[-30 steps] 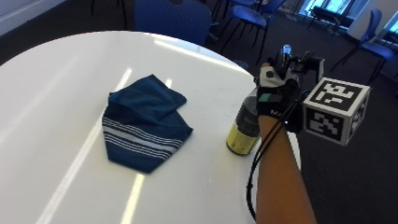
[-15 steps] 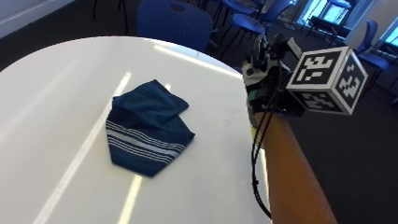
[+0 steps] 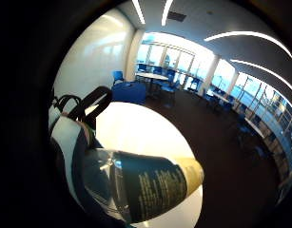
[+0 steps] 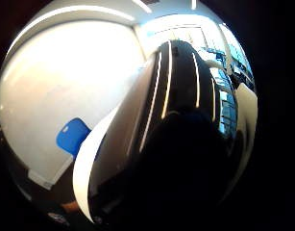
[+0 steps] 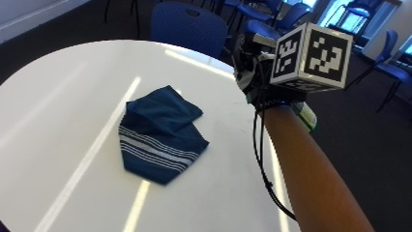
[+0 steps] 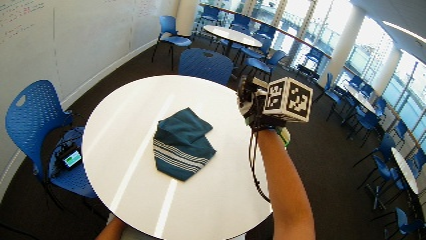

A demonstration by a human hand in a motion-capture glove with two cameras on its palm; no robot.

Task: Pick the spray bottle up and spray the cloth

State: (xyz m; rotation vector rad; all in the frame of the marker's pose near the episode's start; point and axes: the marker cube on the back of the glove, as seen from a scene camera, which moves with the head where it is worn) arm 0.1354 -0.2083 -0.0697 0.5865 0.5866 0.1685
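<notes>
A dark blue cloth (image 5: 157, 135) with white stripes lies crumpled in the middle of the round white table (image 5: 58, 96). My gloved right hand (image 5: 252, 72) is raised over the table's right edge and grips the spray bottle by its top. Only the bottle's yellow-green lower end (image 5: 306, 116) shows behind my wrist in the outside view. In the little finger side palm view the spray bottle (image 3: 150, 183) lies across the palm, with a clear neck, a dark label and a yellow base. The wide outside view shows the hand (image 6: 253, 107) beside and above the cloth (image 6: 181, 142).
A blue chair (image 5: 190, 24) stands just beyond the table's far edge, and another blue chair (image 6: 33, 120) at its left. More tables and chairs fill the room behind. My forearm (image 5: 309, 164) runs along the table's right rim.
The bottle stood on the table by the right edge with my hand on its top; now it is off the table, lifted with my hand. The cloth has not moved.
</notes>
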